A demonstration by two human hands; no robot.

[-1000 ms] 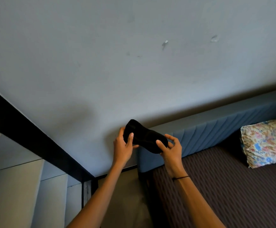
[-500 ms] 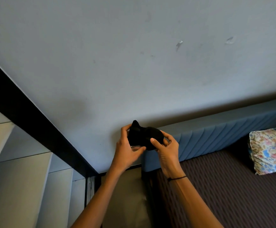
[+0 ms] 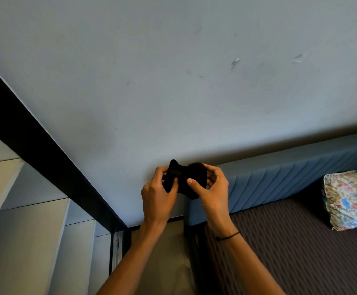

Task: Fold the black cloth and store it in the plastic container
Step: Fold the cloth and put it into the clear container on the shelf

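Black cloth: small, dark, bunched into a compact bundle; a flatter folded part with a pointed corner on its left, a rounded bulge on its right. Weave and seams too dark to make out.
Cloth position: held up in the air in front of the pale wall, above the near end of the blue padded headboard; touching neither.
Left hand: fingers curled over the left part of the cloth, thumb pressed on its front face, pinching it.
Right hand: thumb laid across the front of the bulge, other fingers bent round its far side, gripping it. A thin black band circles the wrist.
Hands relative to each other: close together, thumbs nearly meeting on the cloth.
Bed: brown ribbed cover at lower right; floral pillow by the headboard, cut off by the right edge.
Hidden: rear face of the cloth and the fingertips behind it.
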